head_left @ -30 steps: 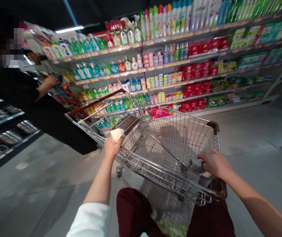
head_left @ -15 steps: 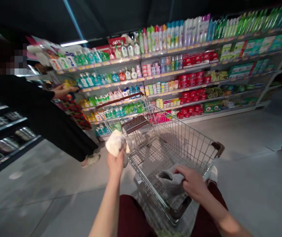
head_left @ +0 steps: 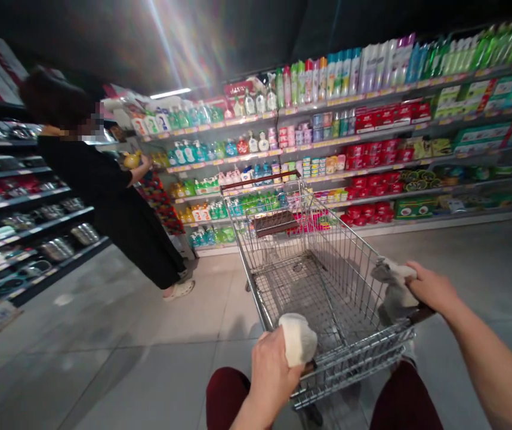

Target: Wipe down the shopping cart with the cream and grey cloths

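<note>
Shopping cart (head_left: 343, 254) stands on the tiled floor (head_left: 148, 334), facing shelves (head_left: 283, 152) of bottles (head_left: 251, 143). Left hand (head_left: 271, 373) closes around a white cloth (head_left: 298, 339) at the cart's near rim; right hand (head_left: 432, 289) grips a gray cloth (head_left: 394, 292) against the right rim. Off to the left, a person (head_left: 108, 197) in black holds a yellow item (head_left: 131, 159) up beside the shelves.
</note>
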A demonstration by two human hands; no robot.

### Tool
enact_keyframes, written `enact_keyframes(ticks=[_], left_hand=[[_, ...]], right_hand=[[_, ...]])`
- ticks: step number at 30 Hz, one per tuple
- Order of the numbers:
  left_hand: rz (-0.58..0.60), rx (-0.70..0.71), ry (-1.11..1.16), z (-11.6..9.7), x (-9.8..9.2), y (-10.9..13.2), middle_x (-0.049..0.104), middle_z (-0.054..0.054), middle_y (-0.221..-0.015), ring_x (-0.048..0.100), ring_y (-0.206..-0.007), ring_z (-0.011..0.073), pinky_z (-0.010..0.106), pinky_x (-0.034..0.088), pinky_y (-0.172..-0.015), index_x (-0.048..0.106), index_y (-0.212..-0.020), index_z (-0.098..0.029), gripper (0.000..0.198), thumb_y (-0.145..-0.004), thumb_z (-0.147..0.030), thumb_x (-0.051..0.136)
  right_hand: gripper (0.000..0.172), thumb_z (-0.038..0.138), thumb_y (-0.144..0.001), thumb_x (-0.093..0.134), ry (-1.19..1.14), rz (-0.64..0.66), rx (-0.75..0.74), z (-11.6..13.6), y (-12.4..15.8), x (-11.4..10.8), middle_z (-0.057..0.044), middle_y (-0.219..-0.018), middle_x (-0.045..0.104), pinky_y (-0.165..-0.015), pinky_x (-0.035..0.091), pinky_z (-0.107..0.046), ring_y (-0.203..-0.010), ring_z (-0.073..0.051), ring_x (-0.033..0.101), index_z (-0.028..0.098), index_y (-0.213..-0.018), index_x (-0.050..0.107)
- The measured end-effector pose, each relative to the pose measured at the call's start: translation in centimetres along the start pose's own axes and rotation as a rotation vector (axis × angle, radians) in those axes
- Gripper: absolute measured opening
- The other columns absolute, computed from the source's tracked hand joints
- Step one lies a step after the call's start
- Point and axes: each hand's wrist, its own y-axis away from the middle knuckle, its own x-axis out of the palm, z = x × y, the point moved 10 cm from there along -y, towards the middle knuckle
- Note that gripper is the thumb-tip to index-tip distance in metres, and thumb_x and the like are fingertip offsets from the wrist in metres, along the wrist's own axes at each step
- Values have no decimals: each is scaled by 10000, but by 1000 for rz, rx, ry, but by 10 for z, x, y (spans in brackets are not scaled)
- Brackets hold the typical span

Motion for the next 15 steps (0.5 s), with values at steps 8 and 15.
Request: enact_keyframes(ticks=[8,15], left_hand=[[33,36,-75,60,-22,-23,736,81,-816,681,-740,235,324,498,-681,679,-948,-190,228,-787,-337,609],[182,-77,-399,132,-38,-45,758,134,-949,697,-904,290,349,511,-771,698,-1044,-178,350,-836,-384,505]], right_hand=[[385,107,-832,406,40,38,59,54,44,6,-126,-1069,660,-670,367,-300,-846,-218,639,202,-1149,602],[351,87,-833,421,-123,-115,128,106,97,-7,-81,-1123,618,-703,366,-290,-933,-204,575,216,-1100,609]])
